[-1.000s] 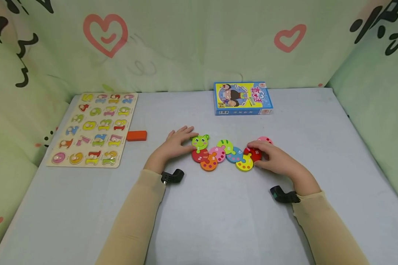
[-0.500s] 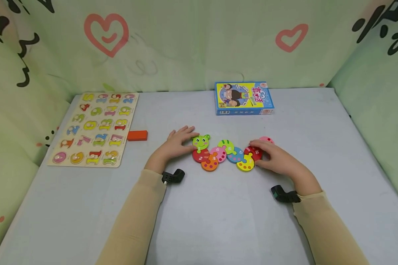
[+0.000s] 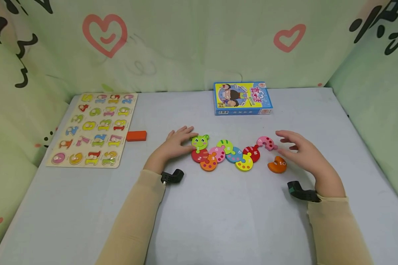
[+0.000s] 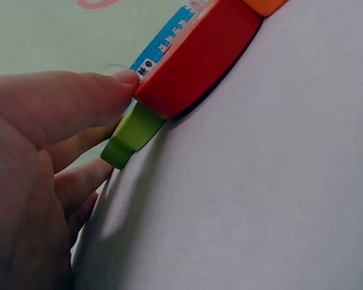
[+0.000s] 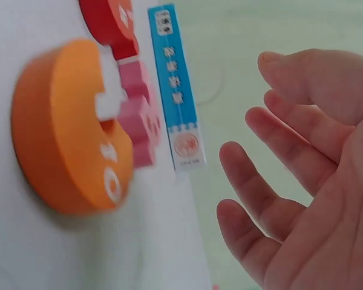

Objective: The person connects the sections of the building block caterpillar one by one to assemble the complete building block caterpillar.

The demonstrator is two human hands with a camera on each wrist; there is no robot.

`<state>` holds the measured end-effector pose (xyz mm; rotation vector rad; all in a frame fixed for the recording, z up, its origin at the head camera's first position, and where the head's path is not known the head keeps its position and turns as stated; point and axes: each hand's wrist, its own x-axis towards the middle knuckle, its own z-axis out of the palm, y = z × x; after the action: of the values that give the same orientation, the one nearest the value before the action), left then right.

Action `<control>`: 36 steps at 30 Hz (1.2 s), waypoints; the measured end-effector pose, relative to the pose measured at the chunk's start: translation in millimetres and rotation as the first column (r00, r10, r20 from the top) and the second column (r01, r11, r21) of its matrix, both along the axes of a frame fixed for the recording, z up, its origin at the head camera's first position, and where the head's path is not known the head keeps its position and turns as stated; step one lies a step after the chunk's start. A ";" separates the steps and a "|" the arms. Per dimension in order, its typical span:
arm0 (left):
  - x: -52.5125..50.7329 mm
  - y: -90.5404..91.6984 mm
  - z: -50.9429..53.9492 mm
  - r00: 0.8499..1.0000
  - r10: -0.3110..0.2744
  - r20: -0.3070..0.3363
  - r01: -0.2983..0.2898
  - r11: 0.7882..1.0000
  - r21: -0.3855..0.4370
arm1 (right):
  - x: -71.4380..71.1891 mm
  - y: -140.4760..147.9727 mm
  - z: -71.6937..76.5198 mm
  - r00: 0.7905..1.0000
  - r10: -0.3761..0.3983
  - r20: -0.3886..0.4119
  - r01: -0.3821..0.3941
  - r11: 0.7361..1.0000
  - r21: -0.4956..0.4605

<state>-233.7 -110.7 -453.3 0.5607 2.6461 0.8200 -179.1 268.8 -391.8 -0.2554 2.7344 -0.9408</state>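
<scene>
A caterpillar puzzle of numbered, coloured wooden pieces lies joined across the table in the head view. My left hand (image 3: 175, 146) is at its left end, fingers extended. Its thumb touches the red number 2 piece (image 4: 199, 60), and its other fingers reach beside the green smiling head piece (image 3: 200, 142). At the right end, a pink dotted piece (image 3: 266, 142) meets the red striped piece (image 3: 253, 153). The orange number 10 piece (image 3: 277, 165) lies apart, below the pink one. My right hand (image 3: 303, 154) hovers just right of both, fingers spread and holding nothing.
A wooden number board (image 3: 126, 136) lies at the left, with an orange block (image 3: 136, 136) against its right edge. The blue and yellow box (image 3: 243, 98) sits near the table's back edge. Green printed curtains (image 3: 199, 44) enclose the back and sides.
My right hand has let go of the puzzle's right end and moved right, uncovering the pink piece and the orange number 10 piece. My left hand has stayed in place.
</scene>
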 end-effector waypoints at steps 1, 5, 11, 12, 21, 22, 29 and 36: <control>0.1 -0.1 0.4 1.000 0.000 0.000 0.000 1.000 0.000 | 0.4 4.0 1.0 1.000 -0.008 -0.014 0.008 1.000 -0.001; 0.4 -0.1 2.0 1.000 0.001 0.002 -0.001 1.000 -0.001 | 1.6 16.5 1.7 0.998 -0.038 -0.046 0.038 0.999 0.007; 0.1 -0.5 3.6 1.000 0.000 0.002 0.000 1.000 0.002 | -8.5 15.7 -6.0 1.000 -0.018 0.021 0.018 1.000 0.021; -0.1 -0.7 3.3 1.000 0.001 -0.001 -0.001 1.000 0.001 | -11.5 14.1 -7.9 0.999 -0.008 0.044 0.007 1.000 0.026; -0.8 0.1 -0.3 1.000 -0.001 0.006 0.001 1.000 -0.001 | -37.3 8.6 -28.3 0.983 0.081 0.165 -0.090 0.994 0.053; -0.6 0.4 -0.1 1.000 -0.001 0.007 0.001 1.000 -0.001 | -39.1 8.5 -30.1 0.982 0.086 0.170 -0.097 0.994 0.056; -0.7 0.5 0.1 1.000 -0.004 0.002 0.004 1.000 0.001 | -45.7 5.4 -33.1 0.971 0.175 0.162 -0.183 0.983 0.034; 0.0 0.2 0.7 1.000 -0.002 0.000 0.002 1.000 0.004 | -47.4 3.5 -34.7 0.963 0.219 0.155 -0.223 0.975 0.009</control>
<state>-233.7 -110.5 -452.6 0.5635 2.6438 0.8251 -226.5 272.4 -426.5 -0.4535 2.5127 -0.8264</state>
